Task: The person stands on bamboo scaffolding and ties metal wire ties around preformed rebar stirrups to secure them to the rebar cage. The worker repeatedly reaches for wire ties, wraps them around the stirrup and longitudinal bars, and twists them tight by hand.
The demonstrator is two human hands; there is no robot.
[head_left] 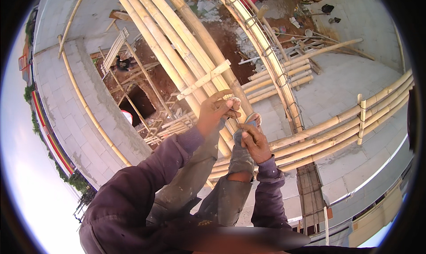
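Observation:
My left hand (214, 113) is closed in a pinch in front of my legs, above the bamboo poles (177, 45) that I stand on. Lower and to the right, my right hand (256, 144) also has its fingers pressed together. A thin dark strand seems to run between the two hands, too fine to name. My sandalled left foot (234, 102) and right foot (254, 118) rest on the poles behind the hands. Just beyond them, a short wooden batten (204, 80) lies across the poles.
Another bamboo bundle (328, 132) crosses to the right, with an upright stake (361, 121). A rebar cage (266, 54) runs beside a long beam. Far below are a dark pit (138, 104), rubble (206, 10) and a person (123, 64). A block wall (84, 107) stands left.

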